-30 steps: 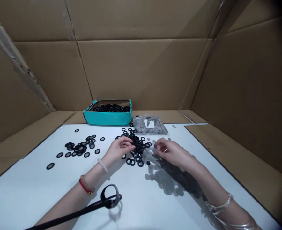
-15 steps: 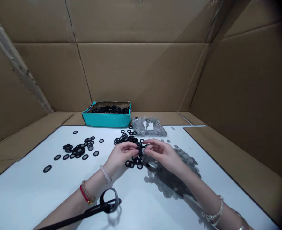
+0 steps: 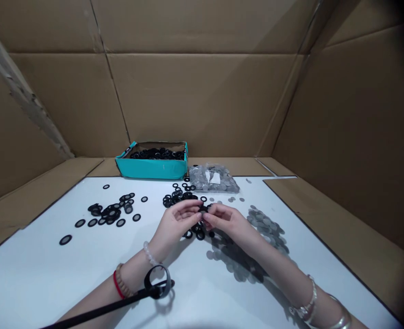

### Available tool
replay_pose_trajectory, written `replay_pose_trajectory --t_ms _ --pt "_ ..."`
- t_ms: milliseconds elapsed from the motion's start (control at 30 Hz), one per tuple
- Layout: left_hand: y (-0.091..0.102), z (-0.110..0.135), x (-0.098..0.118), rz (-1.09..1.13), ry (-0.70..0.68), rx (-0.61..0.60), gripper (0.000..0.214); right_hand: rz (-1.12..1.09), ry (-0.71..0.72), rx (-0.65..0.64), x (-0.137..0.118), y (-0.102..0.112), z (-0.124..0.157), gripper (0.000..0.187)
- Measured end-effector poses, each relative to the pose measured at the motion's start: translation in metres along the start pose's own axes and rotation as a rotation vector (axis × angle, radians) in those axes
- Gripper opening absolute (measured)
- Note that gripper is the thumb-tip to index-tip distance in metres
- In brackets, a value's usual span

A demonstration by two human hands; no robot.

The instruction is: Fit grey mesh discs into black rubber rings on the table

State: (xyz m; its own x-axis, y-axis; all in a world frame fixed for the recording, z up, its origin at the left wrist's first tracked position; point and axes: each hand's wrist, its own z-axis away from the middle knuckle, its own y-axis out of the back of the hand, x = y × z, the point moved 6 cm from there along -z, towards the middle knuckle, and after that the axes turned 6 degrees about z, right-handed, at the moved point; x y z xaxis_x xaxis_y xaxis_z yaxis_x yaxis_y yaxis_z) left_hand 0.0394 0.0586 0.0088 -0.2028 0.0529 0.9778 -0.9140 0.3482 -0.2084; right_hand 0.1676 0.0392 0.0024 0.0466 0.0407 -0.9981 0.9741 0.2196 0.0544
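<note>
My left hand (image 3: 178,220) and my right hand (image 3: 232,223) meet at the fingertips over a loose pile of black rings (image 3: 178,197). Between the left thumb and fingers is a black ring (image 3: 204,208), partly hidden. The right thumb and forefinger pinch a small grey disc (image 3: 203,213) against it; whether the disc sits inside the ring I cannot tell. Right of my right hand, flat grey discs (image 3: 266,225) spread across the white table (image 3: 188,301), some in the arm's shadow. On the left lie black rings with grey centres (image 3: 109,213).
A teal box (image 3: 152,169) full of black rings stands at the back, beside a clear bag (image 3: 213,178) of grey discs. Cardboard walls (image 3: 202,100) enclose the table. A black rod with a loop (image 3: 157,282) crosses the view above my left forearm.
My hands have come together: the gap between the fingertips has closed and the disc now meets the ring. The view has shifted slightly.
</note>
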Motion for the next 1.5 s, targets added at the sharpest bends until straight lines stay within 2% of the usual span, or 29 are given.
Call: replay_pose_trajectory --t_ms 333,600,733,833,967,1100,1200,1333,1500 --pt "-0.003 0.000 -0.007 -0.167 -0.108 -0.078 0.028 0.081 0.023 0.084 0.004 0.002 0.002 0.021" --pt "0.000 0.000 0.001 -0.044 -0.098 0.063 0.023 -0.038 0.007 0.114 -0.004 -0.003 0.004 0.027" --pt "0.000 0.003 0.001 -0.017 -0.061 0.132 0.021 0.030 0.006 0.130 0.000 -0.003 0.005 0.027" --pt "0.000 0.004 -0.001 -0.026 -0.050 0.147 0.019 0.115 0.032 0.189 0.002 -0.001 0.005 0.028" --pt "-0.001 0.003 0.001 -0.079 -0.066 0.065 0.019 0.168 0.080 0.195 0.000 0.000 0.006 0.024" --pt "-0.003 0.003 0.013 -0.283 -0.217 -0.096 0.019 0.219 0.080 0.121 -0.001 -0.001 0.005 0.020" --pt "-0.001 0.003 0.016 -0.369 -0.273 -0.083 0.017 0.144 0.013 0.102 0.004 0.000 0.002 0.021" --pt "0.002 0.001 0.006 -0.185 -0.166 0.042 0.016 -0.031 -0.038 0.097 0.011 -0.004 0.000 0.027" --pt "-0.001 0.000 -0.005 -0.034 -0.044 0.122 0.017 0.044 0.004 0.149 0.013 -0.003 0.000 0.023"
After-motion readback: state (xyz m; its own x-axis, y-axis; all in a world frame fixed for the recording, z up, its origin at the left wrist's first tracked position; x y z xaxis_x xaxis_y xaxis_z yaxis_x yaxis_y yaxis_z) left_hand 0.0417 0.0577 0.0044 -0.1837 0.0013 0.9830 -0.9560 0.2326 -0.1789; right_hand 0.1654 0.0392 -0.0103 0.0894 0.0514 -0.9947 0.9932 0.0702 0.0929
